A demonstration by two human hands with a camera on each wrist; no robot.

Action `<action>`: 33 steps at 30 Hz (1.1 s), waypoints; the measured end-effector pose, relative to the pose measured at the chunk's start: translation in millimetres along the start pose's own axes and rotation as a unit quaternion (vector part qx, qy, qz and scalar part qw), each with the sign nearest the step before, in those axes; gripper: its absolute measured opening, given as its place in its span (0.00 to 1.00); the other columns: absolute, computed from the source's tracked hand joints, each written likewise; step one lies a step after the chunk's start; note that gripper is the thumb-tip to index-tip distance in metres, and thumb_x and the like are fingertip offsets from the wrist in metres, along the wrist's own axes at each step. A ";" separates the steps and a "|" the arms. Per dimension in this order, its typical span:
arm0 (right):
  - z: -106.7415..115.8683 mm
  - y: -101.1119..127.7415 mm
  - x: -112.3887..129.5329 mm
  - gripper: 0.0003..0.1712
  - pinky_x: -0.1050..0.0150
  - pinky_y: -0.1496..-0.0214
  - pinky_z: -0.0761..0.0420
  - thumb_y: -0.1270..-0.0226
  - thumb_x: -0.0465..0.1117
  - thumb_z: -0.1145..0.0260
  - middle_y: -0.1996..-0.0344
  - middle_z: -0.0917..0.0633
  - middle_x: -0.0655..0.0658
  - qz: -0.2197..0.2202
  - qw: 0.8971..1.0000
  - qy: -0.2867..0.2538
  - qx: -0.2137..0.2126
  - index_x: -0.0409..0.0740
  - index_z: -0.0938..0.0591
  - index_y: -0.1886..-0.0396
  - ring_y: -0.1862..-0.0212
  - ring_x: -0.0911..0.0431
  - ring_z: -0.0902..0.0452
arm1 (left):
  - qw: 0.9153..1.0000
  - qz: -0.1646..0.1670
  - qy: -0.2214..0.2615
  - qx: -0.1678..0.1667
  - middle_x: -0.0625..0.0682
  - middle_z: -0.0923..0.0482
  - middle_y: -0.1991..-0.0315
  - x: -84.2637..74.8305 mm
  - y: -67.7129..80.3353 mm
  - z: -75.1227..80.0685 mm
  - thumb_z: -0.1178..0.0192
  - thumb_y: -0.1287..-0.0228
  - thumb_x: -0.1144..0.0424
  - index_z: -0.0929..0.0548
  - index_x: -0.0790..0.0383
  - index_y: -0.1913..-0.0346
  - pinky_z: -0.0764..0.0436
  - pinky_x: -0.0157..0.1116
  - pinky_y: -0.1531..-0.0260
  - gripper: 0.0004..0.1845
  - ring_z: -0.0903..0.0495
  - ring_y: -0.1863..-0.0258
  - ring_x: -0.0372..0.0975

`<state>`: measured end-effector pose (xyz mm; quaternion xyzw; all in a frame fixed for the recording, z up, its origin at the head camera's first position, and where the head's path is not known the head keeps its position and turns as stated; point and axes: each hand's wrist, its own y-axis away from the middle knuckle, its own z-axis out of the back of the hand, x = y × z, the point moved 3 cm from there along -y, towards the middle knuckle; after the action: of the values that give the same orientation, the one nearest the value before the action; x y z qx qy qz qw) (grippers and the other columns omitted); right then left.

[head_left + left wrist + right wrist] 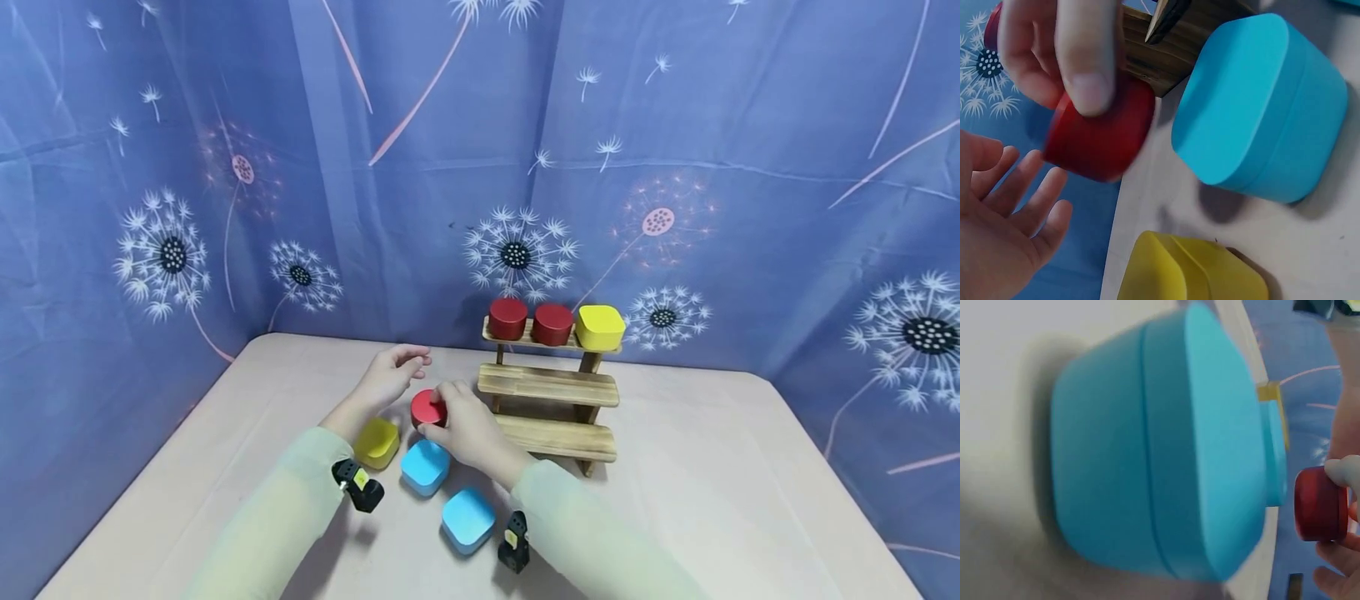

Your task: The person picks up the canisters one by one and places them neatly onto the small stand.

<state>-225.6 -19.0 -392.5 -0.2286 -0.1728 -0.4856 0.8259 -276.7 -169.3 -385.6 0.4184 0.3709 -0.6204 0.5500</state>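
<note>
The right hand (468, 429) pinches a red round block (428, 408), half hidden by fingers. The left hand (390, 377) hovers beside it, loose, holding nothing. The right wrist view is blurred.

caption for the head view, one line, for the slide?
Right hand grips a red round box beside a wooden step shelf; left hand open nearby.

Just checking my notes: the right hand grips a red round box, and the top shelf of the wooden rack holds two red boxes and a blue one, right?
Nearly. The right hand does grip the red round box, but the wooden rack's top shelf holds two red boxes and a yellow box, not blue. The head view shows it.
</note>
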 end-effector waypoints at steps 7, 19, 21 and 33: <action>22.9 13.0 1.4 0.23 0.66 0.59 0.23 0.46 0.47 0.27 0.57 0.22 0.46 0.050 0.998 -0.028 -0.025 0.43 0.25 0.54 0.60 0.56 0.25 | 1.000 -0.001 0.012 0.010 0.63 0.24 0.43 1.8 0.8 -2.2 0.55 0.26 0.62 0.28 0.67 0.39 0.22 0.46 0.51 0.19 0.21 0.48 0.52; 51.9 28.2 -16.4 0.24 0.64 0.59 0.24 0.50 0.43 0.25 0.58 0.22 0.46 0.071 0.994 -0.038 -0.077 0.43 0.24 0.55 0.61 0.56 0.26 | 0.996 0.009 0.060 0.059 0.65 0.26 0.41 -1.8 2.8 -20.1 0.58 0.26 0.63 0.29 0.71 0.39 0.26 0.53 0.44 0.20 0.22 0.46 0.53; 56.3 30.4 -18.0 0.24 0.63 0.57 0.23 0.50 0.43 0.25 0.56 0.21 0.45 0.067 0.994 -0.040 -0.079 0.43 0.23 0.54 0.59 0.56 0.25 | 0.996 0.012 0.062 0.061 0.64 0.26 0.41 -2.8 3.4 -22.3 0.58 0.26 0.64 0.29 0.71 0.39 0.26 0.53 0.44 0.20 0.22 0.46 0.53; 78.7 38.8 -33.7 0.25 0.58 0.51 0.21 0.50 0.44 0.25 0.56 0.21 0.46 0.046 0.993 -0.043 -0.097 0.43 0.23 0.53 0.55 0.55 0.24 | 0.991 0.012 0.098 0.092 0.64 0.26 0.40 -6.3 5.9 -42.4 0.58 0.26 0.64 0.30 0.72 0.38 0.26 0.53 0.45 0.20 0.21 0.47 0.51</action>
<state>-212.2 64.7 -351.9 -0.3365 -0.1496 -0.4511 0.8130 -265.9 -128.6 -395.6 0.5300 0.3595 -0.6013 0.4777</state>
